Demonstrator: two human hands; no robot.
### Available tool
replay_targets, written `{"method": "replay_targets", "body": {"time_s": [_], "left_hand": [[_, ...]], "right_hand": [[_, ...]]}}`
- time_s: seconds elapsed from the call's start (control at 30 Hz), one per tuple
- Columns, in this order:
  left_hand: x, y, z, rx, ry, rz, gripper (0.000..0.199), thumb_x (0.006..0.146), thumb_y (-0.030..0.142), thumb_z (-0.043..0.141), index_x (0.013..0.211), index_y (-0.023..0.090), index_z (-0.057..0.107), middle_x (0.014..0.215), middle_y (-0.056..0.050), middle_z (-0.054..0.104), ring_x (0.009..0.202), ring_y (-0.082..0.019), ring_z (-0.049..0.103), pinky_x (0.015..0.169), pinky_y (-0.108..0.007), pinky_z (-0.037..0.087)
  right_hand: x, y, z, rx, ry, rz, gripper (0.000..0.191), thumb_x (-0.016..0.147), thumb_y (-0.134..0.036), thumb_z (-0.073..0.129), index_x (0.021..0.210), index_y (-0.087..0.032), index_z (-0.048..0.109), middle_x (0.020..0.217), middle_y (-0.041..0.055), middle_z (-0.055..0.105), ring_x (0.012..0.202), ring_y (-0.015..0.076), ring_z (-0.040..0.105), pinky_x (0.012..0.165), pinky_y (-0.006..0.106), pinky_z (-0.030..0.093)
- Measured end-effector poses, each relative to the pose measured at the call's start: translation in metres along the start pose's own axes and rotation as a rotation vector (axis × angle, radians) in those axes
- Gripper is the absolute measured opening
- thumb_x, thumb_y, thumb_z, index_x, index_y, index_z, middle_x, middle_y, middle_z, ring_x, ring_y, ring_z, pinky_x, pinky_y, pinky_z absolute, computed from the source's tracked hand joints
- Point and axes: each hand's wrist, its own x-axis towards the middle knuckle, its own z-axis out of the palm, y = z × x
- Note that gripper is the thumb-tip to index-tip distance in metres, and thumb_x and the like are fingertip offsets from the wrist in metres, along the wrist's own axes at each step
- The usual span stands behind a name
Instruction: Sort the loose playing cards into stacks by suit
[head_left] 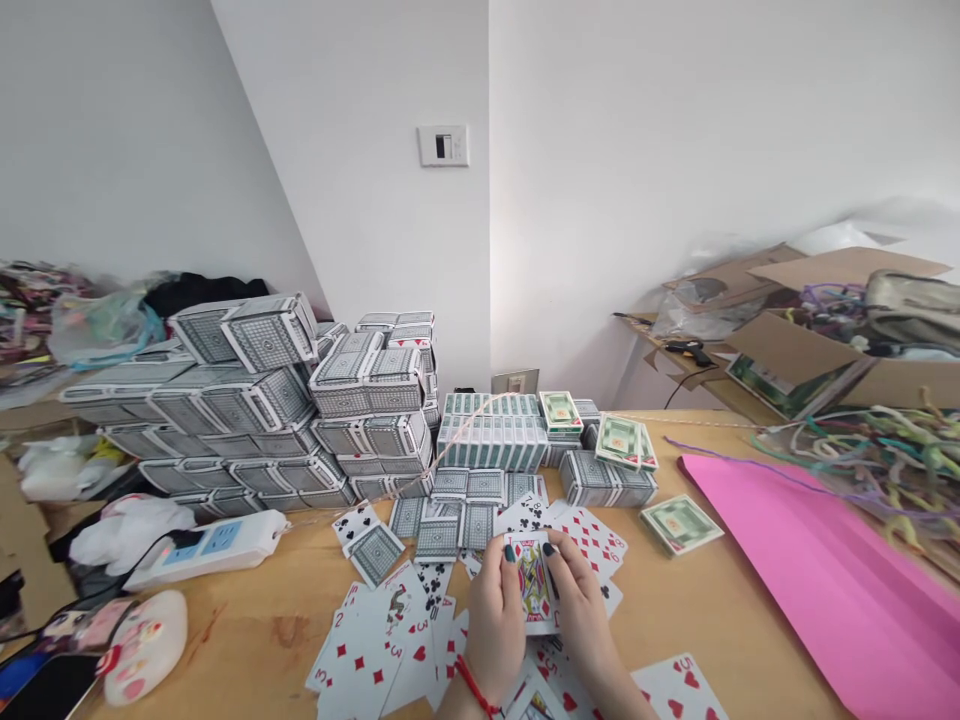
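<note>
Between my left hand (491, 615) and my right hand (583, 610) is a playing card, a jack of diamonds (532, 595), face up and upright. Both thumbs lie on its face near the upper edge, and the other fingers are wrapped behind it. Whether more cards sit under the jack I cannot tell. My left wrist wears a red string bracelet (471, 688). Below and around my hands, loose face-up cards (367, 650) overlap on the wooden table (247, 625). Just beyond lie small face-down stacks of cards (437, 535).
Wrapped blocks of card decks (247, 400) are piled high at the left. Green card boxes (681, 524) lie to the right, near a pink sheet (772, 560). A white power strip (214, 548) lies left. Cords (870, 450) and an open cardboard box (799, 350) fill the far right.
</note>
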Motion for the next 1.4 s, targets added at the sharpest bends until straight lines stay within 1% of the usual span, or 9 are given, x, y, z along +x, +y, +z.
{"method": "replay_targets", "body": {"time_s": [0.13,0.47,0.67,0.87,0.93,1.03,1.1,1.27,1.4], "left_hand": [[0.000,0.005,-0.001,-0.047,-0.028,0.021,0.032,0.084,0.027,0.037,0.109,0.016,0.052,0.113,-0.010,0.058,0.106,-0.022,0.051,0.088,-0.033,0.042],[0.000,0.014,-0.006,-0.072,-0.057,0.063,0.024,0.083,0.025,0.035,0.097,0.020,0.053,0.086,-0.004,0.061,0.074,-0.018,0.057,0.065,-0.028,0.045],[0.002,0.014,-0.005,-0.013,-0.068,0.087,0.020,0.081,0.023,0.035,0.089,0.020,0.053,0.078,-0.002,0.059,0.071,-0.017,0.055,0.063,-0.025,0.043],[-0.001,0.011,0.000,0.007,-0.075,0.166,0.024,0.082,0.023,0.032,0.065,0.020,0.048,0.061,0.000,0.050,0.057,-0.014,0.048,0.057,-0.022,0.040],[-0.003,0.012,0.000,0.002,-0.094,0.171,0.024,0.083,0.025,0.032,0.068,0.020,0.050,0.065,-0.001,0.052,0.061,-0.015,0.050,0.060,-0.023,0.041],[-0.005,0.015,-0.003,-0.054,-0.091,0.129,0.023,0.083,0.026,0.032,0.090,0.020,0.054,0.073,-0.002,0.055,0.065,-0.016,0.050,0.064,-0.025,0.042],[-0.005,0.016,-0.005,-0.119,-0.079,0.067,0.026,0.083,0.028,0.035,0.102,0.020,0.050,0.068,0.000,0.052,0.059,-0.015,0.047,0.060,-0.024,0.041],[-0.001,0.011,-0.003,-0.229,-0.134,-0.053,0.026,0.077,0.042,0.049,0.087,0.018,0.052,0.052,0.007,0.036,0.050,-0.011,0.037,0.051,-0.020,0.033],[0.003,0.006,0.000,-0.277,-0.182,-0.105,0.032,0.076,0.045,0.052,0.090,0.016,0.052,0.052,0.008,0.032,0.049,-0.009,0.033,0.048,-0.018,0.030]], "right_hand": [[0.001,0.000,0.000,0.014,-0.038,-0.009,0.020,0.074,-0.031,0.050,0.089,-0.022,0.059,0.083,0.0013,0.065,0.071,0.0184,0.057,0.063,0.025,0.044],[0.001,-0.005,0.004,-0.006,-0.128,-0.071,0.015,0.075,-0.033,0.048,0.084,-0.022,0.055,0.074,-0.0003,0.059,0.069,0.0181,0.053,0.067,0.026,0.042],[0.001,-0.003,0.002,-0.054,-0.107,-0.083,0.014,0.076,-0.032,0.045,0.081,-0.022,0.054,0.072,-0.0016,0.056,0.067,0.0169,0.050,0.067,0.026,0.040],[0.005,0.004,-0.001,-0.064,-0.080,-0.105,0.014,0.076,-0.032,0.046,0.071,-0.022,0.054,0.068,-0.0013,0.049,0.063,0.0155,0.046,0.062,0.025,0.039],[0.005,0.005,-0.002,-0.049,-0.078,-0.107,0.014,0.076,-0.033,0.046,0.070,-0.022,0.054,0.067,-0.0012,0.049,0.062,0.0156,0.045,0.061,0.025,0.039],[0.003,0.004,-0.002,-0.037,-0.062,-0.114,0.015,0.077,-0.033,0.045,0.070,-0.022,0.053,0.067,-0.0011,0.049,0.064,0.0160,0.046,0.062,0.026,0.038],[0.001,0.003,-0.001,-0.043,-0.040,-0.150,0.014,0.077,-0.032,0.044,0.069,-0.022,0.052,0.067,-0.0012,0.049,0.063,0.0158,0.045,0.062,0.026,0.038],[-0.001,0.007,-0.003,-0.117,0.000,-0.271,0.013,0.077,-0.029,0.044,0.070,-0.022,0.051,0.062,-0.0025,0.047,0.056,0.0144,0.041,0.055,0.025,0.034],[-0.003,0.008,-0.005,-0.161,-0.019,-0.319,0.013,0.078,-0.026,0.043,0.070,-0.022,0.052,0.061,-0.0027,0.046,0.052,0.0137,0.039,0.052,0.025,0.032]]}}
